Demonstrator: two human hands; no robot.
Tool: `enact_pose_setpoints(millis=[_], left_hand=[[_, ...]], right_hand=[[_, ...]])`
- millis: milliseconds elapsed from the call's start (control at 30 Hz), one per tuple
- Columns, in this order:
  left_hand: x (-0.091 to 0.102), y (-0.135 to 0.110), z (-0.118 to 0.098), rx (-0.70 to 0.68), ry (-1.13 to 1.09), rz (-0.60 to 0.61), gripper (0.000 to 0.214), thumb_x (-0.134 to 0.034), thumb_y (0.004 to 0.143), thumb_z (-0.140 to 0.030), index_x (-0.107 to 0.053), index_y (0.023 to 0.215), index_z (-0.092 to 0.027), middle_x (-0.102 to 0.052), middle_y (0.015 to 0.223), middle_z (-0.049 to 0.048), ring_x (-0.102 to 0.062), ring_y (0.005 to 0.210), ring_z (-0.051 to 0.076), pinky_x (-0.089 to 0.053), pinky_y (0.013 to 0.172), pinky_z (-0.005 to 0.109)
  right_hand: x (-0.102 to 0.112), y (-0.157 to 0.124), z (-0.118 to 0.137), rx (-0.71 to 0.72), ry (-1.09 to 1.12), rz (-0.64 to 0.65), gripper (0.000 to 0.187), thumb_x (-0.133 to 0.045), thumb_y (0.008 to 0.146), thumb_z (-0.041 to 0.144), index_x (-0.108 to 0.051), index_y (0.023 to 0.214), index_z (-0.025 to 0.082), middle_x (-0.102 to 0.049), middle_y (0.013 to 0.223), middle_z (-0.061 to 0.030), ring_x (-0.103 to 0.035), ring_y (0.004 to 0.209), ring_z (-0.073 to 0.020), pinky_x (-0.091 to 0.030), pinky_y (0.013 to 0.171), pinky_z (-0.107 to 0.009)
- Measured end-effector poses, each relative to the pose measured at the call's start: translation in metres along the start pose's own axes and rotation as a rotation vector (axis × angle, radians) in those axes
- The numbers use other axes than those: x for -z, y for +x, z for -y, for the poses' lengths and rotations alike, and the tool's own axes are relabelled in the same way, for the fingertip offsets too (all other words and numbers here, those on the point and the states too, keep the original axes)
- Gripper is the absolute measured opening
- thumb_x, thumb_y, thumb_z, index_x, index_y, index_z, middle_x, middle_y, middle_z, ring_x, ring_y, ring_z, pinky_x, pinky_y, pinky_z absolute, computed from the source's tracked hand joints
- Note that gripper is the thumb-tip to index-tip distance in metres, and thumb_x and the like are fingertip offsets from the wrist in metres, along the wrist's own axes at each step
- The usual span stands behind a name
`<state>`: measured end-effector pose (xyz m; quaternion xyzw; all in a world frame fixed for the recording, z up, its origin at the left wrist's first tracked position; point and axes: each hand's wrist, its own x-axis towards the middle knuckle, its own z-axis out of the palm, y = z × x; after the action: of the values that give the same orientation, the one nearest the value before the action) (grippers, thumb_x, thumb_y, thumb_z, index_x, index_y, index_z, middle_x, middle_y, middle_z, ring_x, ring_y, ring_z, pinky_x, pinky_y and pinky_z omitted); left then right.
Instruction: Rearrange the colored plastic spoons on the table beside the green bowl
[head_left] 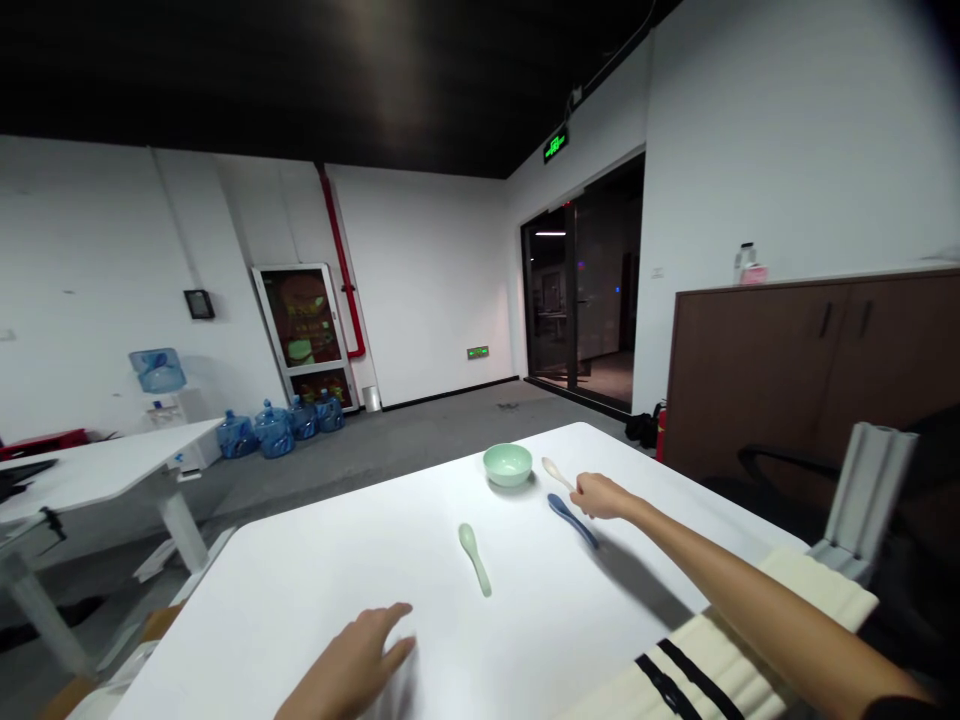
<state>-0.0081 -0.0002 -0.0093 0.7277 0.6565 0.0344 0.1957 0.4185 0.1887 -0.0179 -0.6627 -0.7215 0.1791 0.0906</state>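
A pale green bowl (pixel 508 463) stands near the far edge of the white table (pixel 315 590). My right hand (pixel 600 496) reaches out beside it, fingers closed on the handle of a cream spoon (pixel 555 470) that points toward the bowl. A dark blue spoon (pixel 571 519) lies just below that hand on the table. A light green spoon (pixel 475 558) lies alone nearer the middle. My left hand (pixel 360 655) rests flat on the table near the front edge, fingers stretched out and holding nothing.
A striped cream cloth (pixel 720 650) lies under my right forearm. A brown cabinet (pixel 810 370) and a chair stand at the right. Another white desk (pixel 105 460), a water dispenser and several blue water jugs (pixel 274 430) are at the left.
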Motion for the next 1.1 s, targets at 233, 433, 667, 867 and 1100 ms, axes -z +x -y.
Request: enact_pose_setpoints(millis=[233,433,667,867,1100], left_hand=[[-0.004,0.003,0.0,0.015,-0.004,0.019,0.057,-0.041,0.087,-0.055,-0.05,0.136,-0.027,-0.058,0.133,0.0064,-0.053,0.122,0.025,-0.038,0.104,0.037],[-0.008,0.008,0.007,0.002,-0.015,-0.002,0.06,-0.042,0.086,-0.059,-0.051,0.136,-0.028,-0.058,0.133,0.0059,-0.052,0.122,0.026,-0.038,0.105,0.038],[-0.009,0.009,0.007,-0.001,-0.009,0.012,0.058,-0.041,0.087,-0.057,-0.05,0.136,-0.027,-0.059,0.133,0.0057,-0.053,0.123,0.025,-0.038,0.105,0.037],[-0.009,0.01,0.007,0.003,-0.002,0.007,0.059,-0.042,0.086,-0.058,-0.05,0.136,-0.027,-0.058,0.134,0.0055,-0.051,0.125,0.026,-0.037,0.106,0.038],[-0.007,0.007,0.006,0.002,0.0,-0.006,0.058,-0.042,0.085,-0.057,-0.052,0.134,-0.028,-0.06,0.132,0.0041,-0.052,0.124,0.025,-0.038,0.106,0.036]], right_hand=[[-0.027,-0.002,-0.03,-0.086,-0.119,-0.052,0.03,-0.051,0.083,0.037,-0.065,0.094,0.013,-0.068,0.105,-0.0165,-0.066,0.086,-0.0248,-0.04,0.062,-0.028],[-0.029,-0.003,-0.035,-0.12,-0.136,0.009,0.031,-0.051,0.081,0.033,-0.066,0.099,0.012,-0.067,0.106,-0.0174,-0.066,0.086,-0.0259,-0.041,0.063,-0.029],[-0.03,-0.005,-0.034,-0.147,-0.137,0.058,0.031,-0.054,0.078,0.027,-0.066,0.101,0.011,-0.069,0.1,-0.0174,-0.067,0.083,-0.0254,-0.042,0.061,-0.029],[-0.034,-0.001,-0.038,-0.152,-0.135,0.095,0.03,-0.054,0.076,0.024,-0.066,0.101,0.011,-0.07,0.094,-0.0163,-0.068,0.075,-0.0235,-0.043,0.059,-0.028],[-0.042,0.003,-0.042,-0.169,-0.174,0.046,0.03,-0.056,0.075,0.023,-0.066,0.102,0.012,-0.069,0.103,-0.0159,-0.068,0.085,-0.0257,-0.044,0.063,-0.029]])
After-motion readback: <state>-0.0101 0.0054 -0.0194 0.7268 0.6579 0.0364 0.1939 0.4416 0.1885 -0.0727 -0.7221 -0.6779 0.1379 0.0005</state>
